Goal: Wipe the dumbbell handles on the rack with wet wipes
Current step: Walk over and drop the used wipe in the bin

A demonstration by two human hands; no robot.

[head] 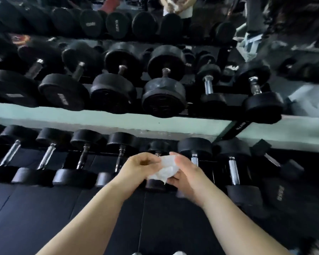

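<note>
Holding a crumpled white wet wipe (165, 169) between both hands: left hand (136, 167) pinches its upper edge, right hand (185, 172) curls round its lower part. Wipe sits above the bottom rack row (118, 153) of dumbbells (chrome handles (233, 170), none touched)

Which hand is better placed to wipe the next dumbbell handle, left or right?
Probably the right. The right hand holds most of the wet wipe, and a chrome handle shows just beside it. The left hand only pinches the wipe's upper edge.
</note>
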